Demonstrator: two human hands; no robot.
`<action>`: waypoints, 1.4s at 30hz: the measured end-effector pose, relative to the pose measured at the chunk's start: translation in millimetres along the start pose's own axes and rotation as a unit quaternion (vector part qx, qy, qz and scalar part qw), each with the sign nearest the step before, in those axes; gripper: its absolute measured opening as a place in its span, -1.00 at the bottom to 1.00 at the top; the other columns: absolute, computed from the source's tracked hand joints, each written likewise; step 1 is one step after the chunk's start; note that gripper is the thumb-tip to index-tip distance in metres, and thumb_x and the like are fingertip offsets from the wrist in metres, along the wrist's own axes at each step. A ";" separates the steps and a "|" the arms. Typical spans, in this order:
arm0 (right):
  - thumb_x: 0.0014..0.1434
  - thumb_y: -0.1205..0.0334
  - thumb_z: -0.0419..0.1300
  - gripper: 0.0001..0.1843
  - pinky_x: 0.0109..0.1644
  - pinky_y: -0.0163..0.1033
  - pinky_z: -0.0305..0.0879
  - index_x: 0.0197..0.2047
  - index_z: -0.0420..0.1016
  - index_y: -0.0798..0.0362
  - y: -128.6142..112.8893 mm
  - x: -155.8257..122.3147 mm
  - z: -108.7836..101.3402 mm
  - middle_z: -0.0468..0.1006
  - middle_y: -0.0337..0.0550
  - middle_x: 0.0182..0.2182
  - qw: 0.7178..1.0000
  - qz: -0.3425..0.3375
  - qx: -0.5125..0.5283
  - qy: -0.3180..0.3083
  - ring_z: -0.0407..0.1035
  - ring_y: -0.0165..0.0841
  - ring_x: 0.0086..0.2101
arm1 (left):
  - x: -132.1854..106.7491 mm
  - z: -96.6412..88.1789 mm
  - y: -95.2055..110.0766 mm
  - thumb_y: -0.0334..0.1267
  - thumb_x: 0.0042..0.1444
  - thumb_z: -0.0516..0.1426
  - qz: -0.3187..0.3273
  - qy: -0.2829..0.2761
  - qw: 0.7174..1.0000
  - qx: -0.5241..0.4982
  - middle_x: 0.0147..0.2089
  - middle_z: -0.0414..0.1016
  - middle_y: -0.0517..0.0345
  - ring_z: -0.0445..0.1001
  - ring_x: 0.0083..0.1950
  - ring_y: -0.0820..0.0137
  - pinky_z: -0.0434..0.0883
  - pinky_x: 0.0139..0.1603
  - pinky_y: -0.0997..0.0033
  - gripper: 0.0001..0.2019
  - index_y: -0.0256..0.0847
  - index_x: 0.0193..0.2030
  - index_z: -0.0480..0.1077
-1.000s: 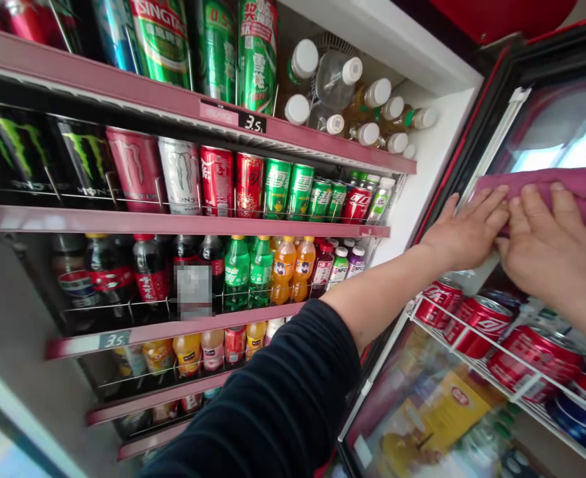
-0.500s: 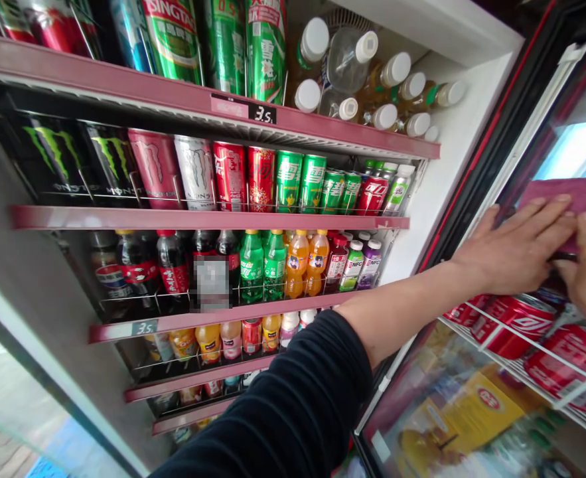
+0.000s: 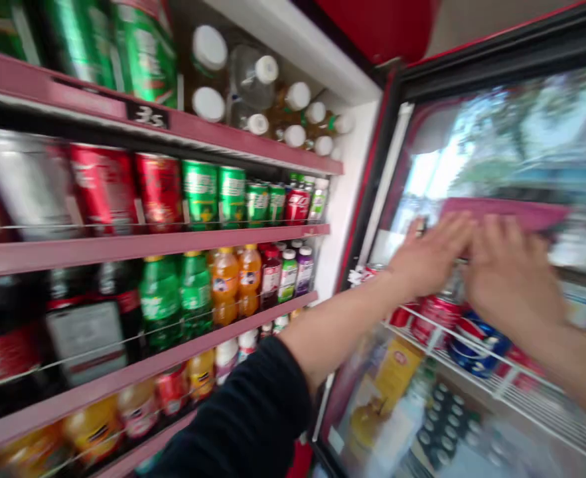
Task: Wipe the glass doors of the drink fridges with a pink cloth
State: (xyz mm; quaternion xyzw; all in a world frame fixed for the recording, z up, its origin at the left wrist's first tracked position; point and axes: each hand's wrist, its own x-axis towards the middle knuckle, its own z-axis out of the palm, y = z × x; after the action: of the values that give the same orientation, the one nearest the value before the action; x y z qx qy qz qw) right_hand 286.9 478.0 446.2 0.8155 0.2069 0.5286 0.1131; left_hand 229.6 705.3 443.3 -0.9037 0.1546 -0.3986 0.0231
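Observation:
A pink cloth (image 3: 526,214) lies spread along the inside of the opened glass door. My left hand (image 3: 435,255) reaches across to it, its fingers stretched flat on the cloth's lower left part and its thumb pointing up. Beside it, my right hand (image 3: 514,279) is also open, with straight fingers pressed on the cloth's lower middle. The two hands nearly touch at the fingertips. Motion smears the fingers somewhat. Below them, red cans (image 3: 435,318) and a blue can (image 3: 476,342) sit behind the door, around a white wire rack (image 3: 496,385).
An upright drinks cooler stands open at left, with pink-edged shelves (image 3: 213,242) of cans and bottles. White-capped bottles (image 3: 210,50) lie on the upper shelf. The black door frame (image 3: 502,50) rises at right. A yellow box (image 3: 397,375) shows through the lower glass.
The view has swung right and shows more of the door. Both hands stay on the cloth, and the right hand now lies flatter and more fully in view.

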 end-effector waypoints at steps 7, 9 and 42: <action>0.44 0.22 0.03 -0.16 0.70 0.35 -0.13 0.66 0.06 0.47 -11.8 36.2 16.6 -0.07 0.30 0.67 0.996 -0.003 0.054 -0.069 -0.11 0.13 0.65 | 73.6 55.3 6.6 -0.26 0.43 -0.01 0.080 0.079 0.991 -0.066 0.78 -0.11 -0.16 -0.03 0.78 -0.02 -0.12 0.76 -0.36 -0.25 -0.34 0.72 0.01; 0.44 0.23 0.05 -0.14 0.72 0.30 -0.17 0.67 0.01 0.46 -8.4 35.2 19.4 -0.12 0.25 0.68 0.996 -0.005 0.051 -0.072 -0.17 0.08 0.66 | 77.9 59.1 13.2 -0.26 0.46 -0.05 0.084 0.096 0.990 -0.062 0.77 -0.10 -0.18 -0.07 0.79 -0.02 -0.16 0.76 -0.37 -0.27 -0.37 0.72 0.01; 0.52 0.40 -0.09 -0.23 0.68 0.43 -0.03 0.73 -0.04 0.18 165.1 -131.0 -100.4 0.08 0.22 0.65 0.976 0.211 -0.049 0.022 -0.11 0.06 0.65 | 105.9 -3.2 265.7 -0.30 0.48 -0.12 0.244 0.143 0.948 -0.143 0.78 -0.10 0.05 -0.10 0.80 0.10 -0.21 0.75 -0.44 -0.29 -0.17 0.74 -0.02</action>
State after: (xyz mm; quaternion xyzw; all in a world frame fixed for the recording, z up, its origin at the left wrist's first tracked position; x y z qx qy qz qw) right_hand 185.0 267.9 447.7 0.8226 0.0063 0.5676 0.0336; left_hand 225.2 421.3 477.1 -0.7656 0.4275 -0.4796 -0.0321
